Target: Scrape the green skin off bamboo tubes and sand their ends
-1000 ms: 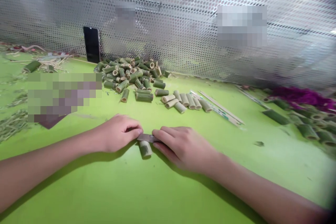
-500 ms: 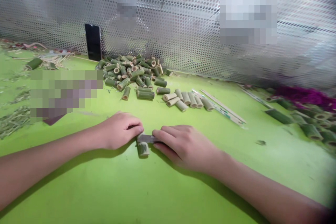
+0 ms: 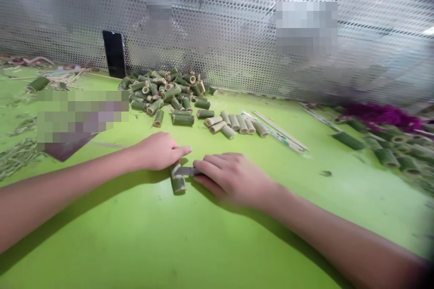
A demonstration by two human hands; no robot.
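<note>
A short green bamboo tube [image 3: 178, 180] lies on the green table [image 3: 203, 244] between my hands. Across its top rests a thin metal blade [image 3: 187, 171]. My right hand [image 3: 233, 178] is closed on the blade's right end, fingers curled over it. My left hand [image 3: 161, 150] rests at the tube's far end, fingers bent, fingertips by the blade's left end and the tube. Whether it grips the tube or only presses on it is hidden.
A heap of cut bamboo tubes [image 3: 162, 92] lies ahead, with a row of peeled pale tubes [image 3: 233, 124] beside it. Thin strips [image 3: 281, 133] lie to the right. A dark phone [image 3: 114, 54] leans on the perforated metal screen [image 3: 220, 31]. More bamboo tubes [image 3: 383, 153] and purple material [image 3: 379, 115] sit at right; shavings [image 3: 16, 158] at left.
My left fingers have stretched forward over the tube's end, and the tube shows more in front of the blade. The view has shifted slightly.
</note>
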